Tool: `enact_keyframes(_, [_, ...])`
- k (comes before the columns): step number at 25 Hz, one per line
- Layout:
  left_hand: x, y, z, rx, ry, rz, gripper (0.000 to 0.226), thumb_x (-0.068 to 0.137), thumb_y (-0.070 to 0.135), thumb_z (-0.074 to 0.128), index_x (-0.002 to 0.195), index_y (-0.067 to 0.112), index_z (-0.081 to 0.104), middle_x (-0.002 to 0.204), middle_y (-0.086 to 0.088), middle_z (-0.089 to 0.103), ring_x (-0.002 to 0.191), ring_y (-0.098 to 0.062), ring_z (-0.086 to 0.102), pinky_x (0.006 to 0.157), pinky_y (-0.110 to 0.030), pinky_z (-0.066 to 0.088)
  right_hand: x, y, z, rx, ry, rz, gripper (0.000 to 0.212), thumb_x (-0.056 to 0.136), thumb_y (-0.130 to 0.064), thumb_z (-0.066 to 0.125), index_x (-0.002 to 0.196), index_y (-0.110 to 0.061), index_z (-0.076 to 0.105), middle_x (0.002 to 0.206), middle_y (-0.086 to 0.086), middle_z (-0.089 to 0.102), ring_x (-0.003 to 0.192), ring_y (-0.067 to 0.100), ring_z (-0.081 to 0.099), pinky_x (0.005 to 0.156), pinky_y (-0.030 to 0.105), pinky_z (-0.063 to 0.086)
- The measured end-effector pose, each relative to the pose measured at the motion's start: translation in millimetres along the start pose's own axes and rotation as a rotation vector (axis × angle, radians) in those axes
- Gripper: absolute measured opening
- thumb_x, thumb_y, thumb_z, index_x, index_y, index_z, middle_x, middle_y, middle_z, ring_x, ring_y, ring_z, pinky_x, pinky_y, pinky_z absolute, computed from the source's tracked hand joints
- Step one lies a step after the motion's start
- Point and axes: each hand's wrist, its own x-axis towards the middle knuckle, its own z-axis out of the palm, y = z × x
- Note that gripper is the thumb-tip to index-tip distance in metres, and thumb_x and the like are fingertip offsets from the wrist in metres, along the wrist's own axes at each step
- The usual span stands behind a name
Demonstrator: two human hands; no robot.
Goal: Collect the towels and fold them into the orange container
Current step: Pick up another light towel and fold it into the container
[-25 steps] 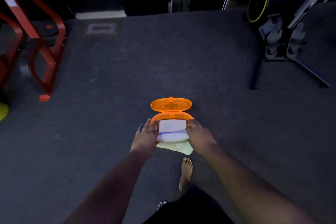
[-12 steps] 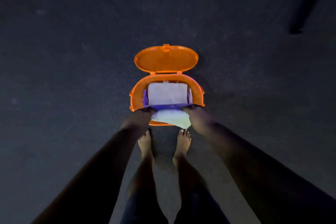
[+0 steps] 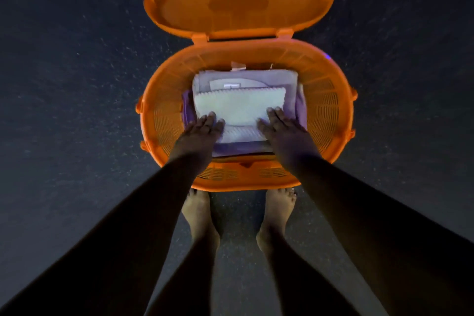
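Left hand (image 3: 202,128) lies flat, fingers straight and together, palm down on the near left part of the pale towel (image 3: 239,108). Right hand (image 3: 280,126) mirrors it on the near right part, fingers likewise straight, pressing rather than gripping. Neither hand curls round anything.

Nearest the camera: two bare feet (image 3: 197,213) on the dark speckled floor (image 3: 64,110), toes just beside or under the near rim of the orange container (image 3: 331,110); contact cannot be confirmed, the rim hides the toe tips. Both forearms reach over that near rim and down into the container.

Container: oval, orange plastic, slatted walls, standing on the floor directly ahead of the feet. Towels are stacked inside it, roughly centred. Top layer is the pale towel, folded to a rectangle, with a scalloped far edge. Beneath it, a grey-lilac towel (image 3: 256,77) shows past the far edge, a small tag visible on it. Under both, a purple towel (image 3: 188,110) shows as strips at the left, right and near sides of the stack. Light is dim and tinted, so the towel colours are approximate.

Farther out: the lid (image 3: 238,5), same orange, hinged at the far rim and swung fully open, its inner face up. A latch tab sits at the lid's far edge, cut by the frame top.
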Motion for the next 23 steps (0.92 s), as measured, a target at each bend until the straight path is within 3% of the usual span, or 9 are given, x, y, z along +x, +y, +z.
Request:
enact_keyframes(2, [-9,5,12,-0.011,0.039,0.004,0.072,0.098,0.013,0.045,0.163,0.018,0.014,0.17,-0.01,0.007,0.158,-0.029,0.008,0.127,-0.046,0.011,-4,0,15,-0.006,0.111,0.013,0.053,0.101,-0.028,0.042,0.153,-0.018,0.043,0.163,0.017,0.03,0.152,0.037,0.026,0.114,0.06,0.035])
enact_keyframes(3, [-10,10,10,-0.054,0.095,0.003,0.075,0.096,0.019,0.049,0.163,0.017,0.016,0.17,-0.011,0.008,0.158,-0.029,0.007,0.127,-0.049,0.012,-4,-3,11,0.025,0.195,0.03,0.053,0.099,-0.034,0.048,0.15,-0.018,0.047,0.162,0.017,0.032,0.15,0.037,0.028,0.114,0.061,0.033])
enact_keyframes(5, [1,10,-2,-0.188,0.208,-0.053,0.078,0.092,0.033,0.045,0.162,0.012,0.016,0.17,-0.014,0.011,0.157,-0.031,0.006,0.126,-0.053,0.013,6,-10,-8,0.065,0.341,0.088,0.057,0.101,-0.047,0.043,0.151,-0.02,0.045,0.163,0.016,0.029,0.152,0.037,0.024,0.118,0.061,0.024])
enact_keyframes(8, [29,26,-5,-0.218,0.296,-0.138,0.078,0.097,0.048,0.033,0.162,0.01,0.013,0.17,-0.013,0.009,0.157,-0.029,0.003,0.126,-0.055,0.011,41,-18,-17,0.057,0.36,0.228,0.068,0.102,-0.057,0.034,0.161,-0.025,0.024,0.17,0.012,0.01,0.156,0.036,0.006,0.121,0.063,0.013])
enact_keyframes(13, [80,21,36,-0.052,0.413,-0.145,0.08,0.102,0.06,0.037,0.162,0.011,0.017,0.17,-0.013,0.012,0.158,-0.028,0.01,0.125,-0.056,0.011,86,-3,37,0.102,0.413,0.36,0.071,0.099,-0.058,0.037,0.161,-0.024,0.023,0.168,0.013,0.017,0.154,0.038,0.016,0.118,0.064,0.024])
enact_keyframes(16, [93,12,59,-0.011,0.441,-0.12,0.082,0.1,0.06,0.038,0.163,0.012,0.017,0.17,-0.013,0.011,0.158,-0.03,0.009,0.124,-0.059,0.009,97,1,63,0.068,0.427,0.369,0.073,0.099,-0.06,0.036,0.161,-0.025,0.023,0.169,0.012,0.016,0.155,0.037,0.014,0.118,0.062,0.021])
enact_keyframes(23, [74,15,34,-0.011,0.464,-0.126,0.08,0.101,0.062,0.039,0.162,0.012,0.023,0.169,-0.013,0.019,0.157,-0.028,0.016,0.123,-0.058,0.016,80,-4,32,0.14,0.374,0.341,0.071,0.101,-0.06,0.033,0.162,-0.027,0.017,0.17,0.009,0.01,0.156,0.037,0.009,0.118,0.065,0.022])
